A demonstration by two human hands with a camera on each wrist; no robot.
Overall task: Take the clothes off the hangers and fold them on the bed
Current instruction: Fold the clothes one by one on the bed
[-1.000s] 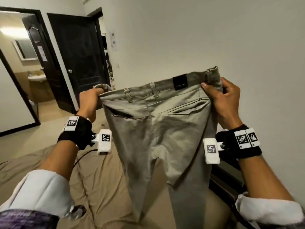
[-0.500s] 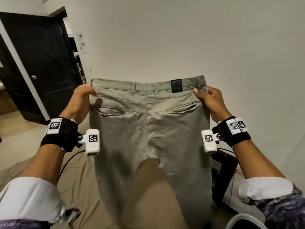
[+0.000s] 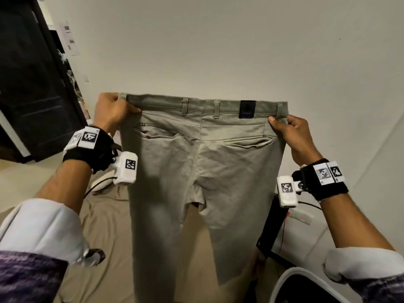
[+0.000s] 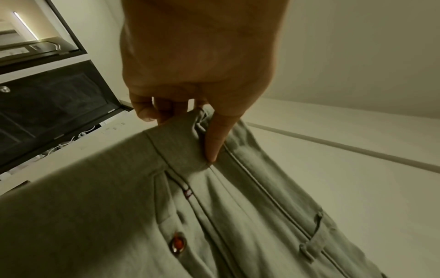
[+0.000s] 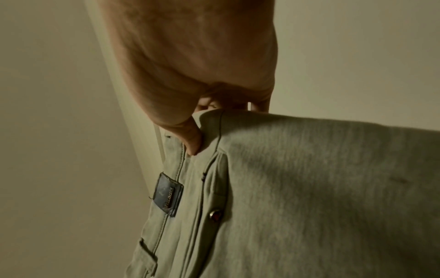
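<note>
A pair of light grey-green trousers (image 3: 203, 171) hangs in the air in front of me, back side facing me, waistband level and stretched wide. My left hand (image 3: 113, 110) pinches the left end of the waistband (image 4: 190, 143). My right hand (image 3: 288, 130) pinches the right end (image 5: 209, 135), close to a dark label patch (image 3: 247, 108). The legs hang down over the bed (image 3: 105, 226), which has a tan sheet. No hanger is in view.
A plain white wall (image 3: 240, 51) stands right behind the trousers. A dark door (image 3: 30, 88) is at the left. A black frame (image 3: 271, 226) with cables sits at the bed's right side, and a white curved rim (image 3: 290, 274) shows at the lower right.
The waistband went from tilted to level and is pulled wider between my hands. The view swung right, away from the doorway, and the trousers now hang flatter.
</note>
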